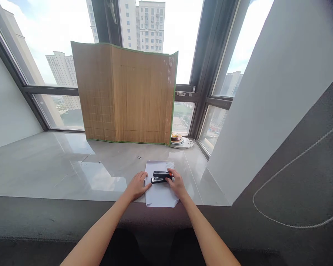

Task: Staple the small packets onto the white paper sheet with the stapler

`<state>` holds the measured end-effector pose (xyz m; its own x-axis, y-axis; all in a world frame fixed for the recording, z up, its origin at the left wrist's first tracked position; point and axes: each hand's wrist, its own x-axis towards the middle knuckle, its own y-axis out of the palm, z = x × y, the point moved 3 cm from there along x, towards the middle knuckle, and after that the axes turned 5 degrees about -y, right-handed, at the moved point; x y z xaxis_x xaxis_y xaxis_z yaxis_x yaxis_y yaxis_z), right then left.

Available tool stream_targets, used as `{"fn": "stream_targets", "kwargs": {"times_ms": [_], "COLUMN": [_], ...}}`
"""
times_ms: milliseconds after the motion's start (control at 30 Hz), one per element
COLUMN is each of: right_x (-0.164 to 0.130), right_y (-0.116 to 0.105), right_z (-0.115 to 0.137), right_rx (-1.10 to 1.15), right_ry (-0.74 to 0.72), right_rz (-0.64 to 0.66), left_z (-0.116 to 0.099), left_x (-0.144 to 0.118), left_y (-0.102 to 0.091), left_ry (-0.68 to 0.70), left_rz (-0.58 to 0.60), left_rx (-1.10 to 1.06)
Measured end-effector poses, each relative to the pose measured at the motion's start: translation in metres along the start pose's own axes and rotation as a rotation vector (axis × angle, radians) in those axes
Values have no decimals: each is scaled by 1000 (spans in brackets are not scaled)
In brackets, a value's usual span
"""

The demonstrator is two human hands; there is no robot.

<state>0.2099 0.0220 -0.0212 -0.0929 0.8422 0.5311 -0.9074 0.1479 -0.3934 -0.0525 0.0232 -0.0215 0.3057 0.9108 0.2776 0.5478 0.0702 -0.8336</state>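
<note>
I pinned the paper (159, 194) flat with my left hand (137, 186) while my right hand (177, 184) gripped the stapler (161, 177) squarely atop it.

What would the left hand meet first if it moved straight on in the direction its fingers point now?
Probably the black stapler. The left hand rests at the left edge of the white paper, its fingers pointing up and right towards the stapler, which the right hand touches. Depth is hard to judge.
</note>
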Motion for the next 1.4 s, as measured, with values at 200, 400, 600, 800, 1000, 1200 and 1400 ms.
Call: {"fn": "stream_targets", "kwargs": {"times_ms": [200, 400, 600, 800, 1000, 1200, 1400], "right_x": [-1, -2, -3, -2, -1, -1, 17], "right_y": [-16, -17, -15, -13, -10, -14, 5], "right_z": [3, 3, -1, -1, -2, 4, 11], "right_rx": [-10, 50, 15, -17, -2, -59, -121], "right_ry": [136, 195, 216, 241, 236, 122, -14], "right_rz": [-211, -236, -236, -225, -214, -206, 142], "left_z": [1, 5, 6, 7, 6, 7, 11], "left_x": [1, 0, 1, 0, -1, -2, -2], "left_y": [1, 1, 0, -1, -2, -1, -5], "left_ry": [-15, -37, -48, -92, -85, -98, -144], "left_rz": [10, 12, 14, 20, 22, 7, -4], "left_rx": [-3, -82, -144, -198, -196, -227, -447]}}
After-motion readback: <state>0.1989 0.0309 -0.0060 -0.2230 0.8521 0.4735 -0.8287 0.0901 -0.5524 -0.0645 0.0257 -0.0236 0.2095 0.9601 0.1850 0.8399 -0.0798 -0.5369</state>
